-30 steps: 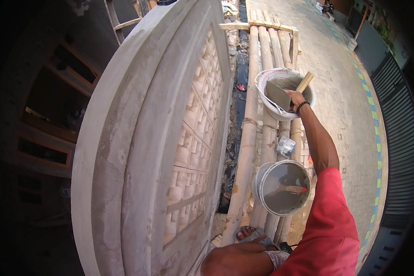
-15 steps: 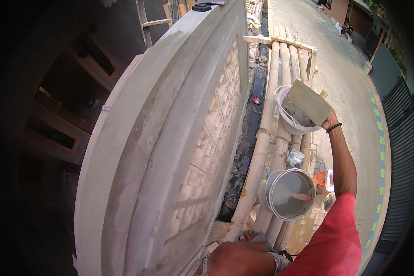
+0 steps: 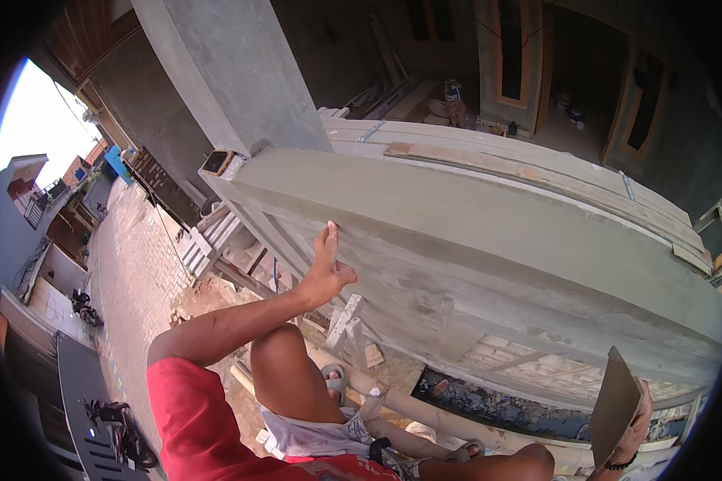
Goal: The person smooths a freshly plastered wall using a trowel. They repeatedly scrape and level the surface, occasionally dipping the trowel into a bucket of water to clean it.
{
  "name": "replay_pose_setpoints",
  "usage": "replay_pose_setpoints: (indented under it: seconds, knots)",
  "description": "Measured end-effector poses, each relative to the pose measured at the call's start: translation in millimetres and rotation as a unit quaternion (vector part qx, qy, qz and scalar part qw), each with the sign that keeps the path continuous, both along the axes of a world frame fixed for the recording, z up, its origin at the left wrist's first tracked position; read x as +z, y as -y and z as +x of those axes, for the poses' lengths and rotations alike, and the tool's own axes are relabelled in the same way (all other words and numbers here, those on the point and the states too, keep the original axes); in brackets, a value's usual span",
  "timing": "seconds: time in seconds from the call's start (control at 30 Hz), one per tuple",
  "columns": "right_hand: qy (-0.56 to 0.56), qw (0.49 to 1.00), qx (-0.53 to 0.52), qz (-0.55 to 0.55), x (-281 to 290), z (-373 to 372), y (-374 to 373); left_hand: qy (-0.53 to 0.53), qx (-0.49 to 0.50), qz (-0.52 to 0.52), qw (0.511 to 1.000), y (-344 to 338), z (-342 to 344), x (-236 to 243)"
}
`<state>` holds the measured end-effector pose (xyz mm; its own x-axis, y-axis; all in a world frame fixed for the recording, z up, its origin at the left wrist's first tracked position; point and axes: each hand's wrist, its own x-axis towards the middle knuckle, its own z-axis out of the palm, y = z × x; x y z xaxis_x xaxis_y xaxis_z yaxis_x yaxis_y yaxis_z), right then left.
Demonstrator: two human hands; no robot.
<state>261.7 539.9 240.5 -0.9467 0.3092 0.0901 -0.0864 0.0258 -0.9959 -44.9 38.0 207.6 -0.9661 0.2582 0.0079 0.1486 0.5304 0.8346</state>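
Note:
My left hand [image 3: 326, 272] reaches up to the wall's front face, with its fingers stretched out and the thumb apart. Its fingertips are at the lower edge of the grey plastered ledge [image 3: 457, 204] and seem to touch it; nothing shows in this hand. At the lower right, my right hand [image 3: 641, 418] is closed on a plastering float [image 3: 614, 409]. The float's flat grey rectangular board stands nearly upright, away from the wall, and hides the handle and most of the grip.
A concrete pillar [image 3: 241, 76] rises at the wall's far left, with a small dark object [image 3: 216, 163] by its foot. Below me run bamboo poles [image 3: 449, 417] over a dark ditch [image 3: 489, 407]. Planks [image 3: 529, 168] lie behind the ledge. A paved lane [image 3: 128, 264] lies left.
My view has swung left from the buckets and lane to the wall. The float has left the white bucket, still in my right hand. My left hand has come into view at the ledge.

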Motion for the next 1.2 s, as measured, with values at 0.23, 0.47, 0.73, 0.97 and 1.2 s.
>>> replay_pose_setpoints:
  seconds: [0.23, 0.47, 0.73, 0.97, 1.2]
  knots:
    - [-0.029, 0.931, 0.364, 0.023, 65.8, -133.5, 158.7, 0.03, -0.044, 0.062, 0.997, 29.9, 25.1, 6.3]
    - [0.153, 0.864, 0.4, -0.264, 28.8, -203.1, 271.8, 0.02, -0.207, 0.22, 0.953, 68.3, 38.7, 1.9]
    - [0.227, 0.705, 0.41, -0.533, -37.1, -249.7, 379.2, 0.151, -0.279, 0.434, 0.843, 101.5, 38.8, 0.2]
    - [0.296, 0.705, 0.4, -0.505, -96.7, -250.3, 405.7, 0.129, -0.146, 0.473, 0.859, 98.7, 41.3, -34.2]
    - [0.379, 0.779, 0.349, -0.356, -195.6, -219.1, 392.1, -0.355, 0.156, 0.128, 0.913, 83.9, 14.8, -55.8]
